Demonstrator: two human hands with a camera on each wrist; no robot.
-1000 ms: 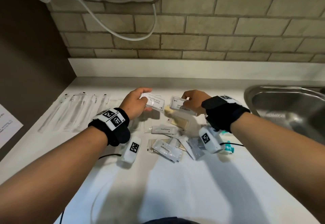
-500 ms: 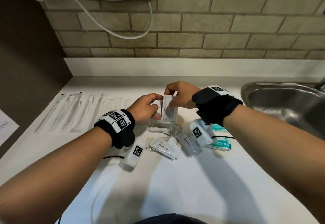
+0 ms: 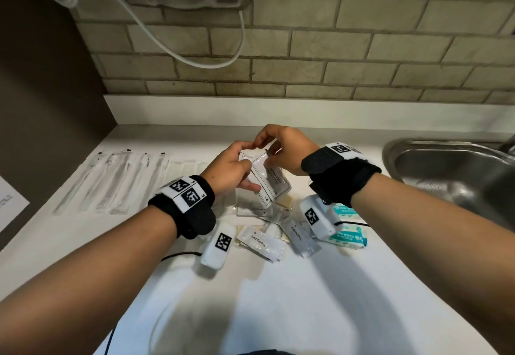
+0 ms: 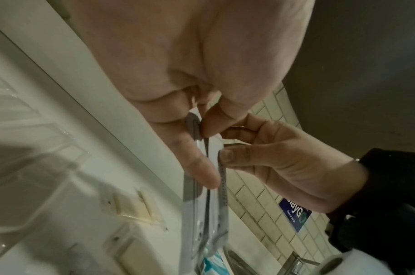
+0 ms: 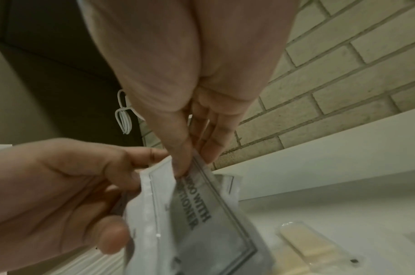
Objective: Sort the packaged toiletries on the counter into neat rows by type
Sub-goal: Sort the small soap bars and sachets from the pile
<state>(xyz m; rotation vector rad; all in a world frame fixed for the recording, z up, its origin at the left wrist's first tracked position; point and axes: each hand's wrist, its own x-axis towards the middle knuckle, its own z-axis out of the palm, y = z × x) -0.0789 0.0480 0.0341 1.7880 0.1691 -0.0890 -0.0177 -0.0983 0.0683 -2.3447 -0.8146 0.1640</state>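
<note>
Since a moment ago, two sachets point(image 3: 267, 179) are brought together, overlapped, pinched by left hand point(image 3: 228, 170) and right hand point(image 3: 284, 151) above the surface point(image 3: 278, 299), long axes running near-far; the toothbrush row point(image 3: 111, 182) lies left.

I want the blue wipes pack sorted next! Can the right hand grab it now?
Probably not yet: the right hand and left hand both pinch shampoo sachets. The wipes pack lies close, under that wrist.
</note>
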